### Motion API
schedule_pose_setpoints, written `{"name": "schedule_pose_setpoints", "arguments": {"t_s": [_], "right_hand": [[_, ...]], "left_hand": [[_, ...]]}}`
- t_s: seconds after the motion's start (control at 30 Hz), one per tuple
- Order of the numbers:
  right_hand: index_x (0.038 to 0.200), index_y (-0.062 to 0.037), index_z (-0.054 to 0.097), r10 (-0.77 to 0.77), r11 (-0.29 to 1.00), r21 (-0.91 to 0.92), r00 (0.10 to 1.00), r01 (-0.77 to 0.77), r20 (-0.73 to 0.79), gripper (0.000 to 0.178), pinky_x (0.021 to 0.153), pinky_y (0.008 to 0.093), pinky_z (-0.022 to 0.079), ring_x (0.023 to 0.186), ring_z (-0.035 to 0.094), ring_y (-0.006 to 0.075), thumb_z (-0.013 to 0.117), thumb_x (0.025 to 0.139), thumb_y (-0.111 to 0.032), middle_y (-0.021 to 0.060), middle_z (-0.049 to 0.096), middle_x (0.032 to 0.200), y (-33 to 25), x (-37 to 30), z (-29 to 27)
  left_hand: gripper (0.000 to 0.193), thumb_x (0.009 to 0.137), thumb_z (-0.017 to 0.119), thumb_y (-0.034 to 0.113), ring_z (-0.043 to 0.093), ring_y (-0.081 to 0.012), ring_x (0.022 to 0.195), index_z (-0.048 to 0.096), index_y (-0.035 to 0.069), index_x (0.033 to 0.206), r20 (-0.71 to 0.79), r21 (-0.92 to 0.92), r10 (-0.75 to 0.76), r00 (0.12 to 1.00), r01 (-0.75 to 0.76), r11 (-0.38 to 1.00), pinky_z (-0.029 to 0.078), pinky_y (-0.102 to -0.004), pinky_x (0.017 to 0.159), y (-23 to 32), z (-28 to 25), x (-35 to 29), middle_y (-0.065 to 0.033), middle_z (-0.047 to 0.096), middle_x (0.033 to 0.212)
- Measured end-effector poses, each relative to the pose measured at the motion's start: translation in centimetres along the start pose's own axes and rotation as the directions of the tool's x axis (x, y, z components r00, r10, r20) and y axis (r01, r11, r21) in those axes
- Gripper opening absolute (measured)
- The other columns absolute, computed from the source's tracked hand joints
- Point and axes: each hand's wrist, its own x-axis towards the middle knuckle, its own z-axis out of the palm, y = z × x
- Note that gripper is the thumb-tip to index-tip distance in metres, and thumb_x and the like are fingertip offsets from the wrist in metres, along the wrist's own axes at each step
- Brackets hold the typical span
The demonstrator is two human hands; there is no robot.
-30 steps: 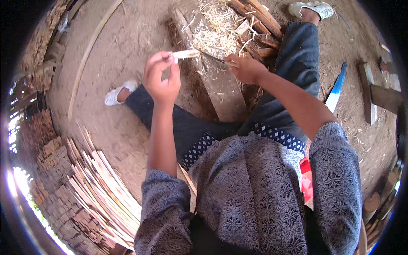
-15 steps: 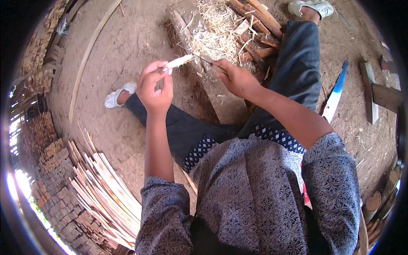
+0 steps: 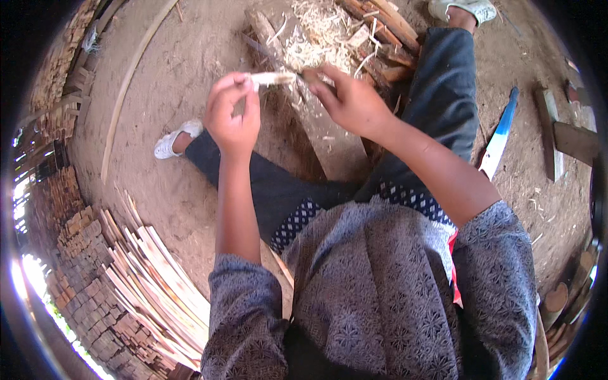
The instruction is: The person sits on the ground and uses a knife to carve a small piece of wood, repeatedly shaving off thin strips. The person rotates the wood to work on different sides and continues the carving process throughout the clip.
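My left hand pinches one end of a short, pale whittled stick between thumb and fingers. The stick lies nearly level, its darker, rougher end pointing right. Beside that end, my right hand is closed around a small knife. Little of the knife shows; its blade is blurred and mostly lost against the stick's tip. Below both hands lies a thick wooden plank between my legs, with pale wood shavings heaped over its far part.
Split wood pieces lie beside the shavings. To my right, a long blade with a blue end rests on the dirt floor, near some boards. At left are a bundle of thin strips, stacked wood and a long curved strip.
My right hand has moved slightly up and left, bringing the knife against the stick's end. The stick has turned nearly level, and the blade shows less than before.
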Motion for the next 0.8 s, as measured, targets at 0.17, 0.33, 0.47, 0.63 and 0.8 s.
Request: {"name": "schedule_pose_setpoints", "arguments": {"t_s": [0.17,0.33,0.47,0.63,0.8], "right_hand": [[0.14,-0.0162,0.057,-0.092,0.982,0.136,0.965,0.129,-0.245,0.038,0.065,0.0475,0.056,0.073,0.073,0.0384,0.059,0.107,-0.034,0.0204,0.072,0.084,-2.6,-1.5,0.5],[0.14,-0.0146,0.058,0.12,0.974,-0.2,0.992,-0.11,0.04,0.042,0.078,0.0494,0.059,0.085,0.076,0.0388,0.058,0.107,-0.04,0.0223,0.075,0.095,8.6,0.7,0.8],[0.14,-0.016,0.06,0.04,0.98,0.2,0.984,-0.005,-0.172,0.036,0.071,0.0437,0.057,0.076,0.075,0.0346,0.062,0.107,-0.03,0.0195,0.074,0.089,-1.9,-0.5,-1.2],[0.141,-0.0195,0.058,0.059,0.998,-0.015,0.997,-0.06,-0.042,0.035,0.07,0.048,0.057,0.077,0.075,0.0372,0.06,0.107,-0.029,0.0176,0.073,0.086,3.4,-2.1,1.5],[0.139,-0.0196,0.059,0.015,1.0,0.024,1.0,-0.014,-0.016,0.035,0.069,0.0484,0.056,0.074,0.073,0.0374,0.061,0.106,-0.031,0.0179,0.072,0.081,-1.2,0.0,-0.7]], "left_hand": [[0.019,0.082,0.078,-0.013,0.075,-0.0266,0.094,0.068,0.0,0.092,-0.023,0.047,0.023,0.999,-0.022,0.999,0.06,-0.0349,0.085,0.8,0.3,1.1,-0.0141,0.074,0.106],[0.018,0.092,0.068,-0.017,0.071,-0.0215,0.105,0.062,-0.005,0.104,0.101,-0.001,0.091,0.991,-0.091,0.996,0.06,-0.0299,0.089,-0.9,0.7,0.5,-0.0207,0.067,0.121],[0.018,0.092,0.068,-0.018,0.071,-0.022,0.106,0.061,-0.006,0.103,0.097,0.024,0.071,0.993,-0.073,0.997,0.06,-0.03,0.088,0.1,-0.4,-0.2,-0.0216,0.066,0.122],[0.019,0.09,0.07,-0.016,0.072,-0.0238,0.105,0.062,-0.004,0.102,0.098,0.009,0.042,0.994,-0.043,0.999,0.06,-0.0315,0.088,0.3,0.1,0.5,-0.0197,0.068,0.119],[0.017,0.085,0.075,-0.014,0.075,-0.0244,0.096,0.067,-0.001,0.094,-0.037,-0.019,-0.038,0.999,0.037,0.999,0.061,-0.0311,0.081,-0.2,0.1,0.2,-0.0157,0.073,0.108]]}}
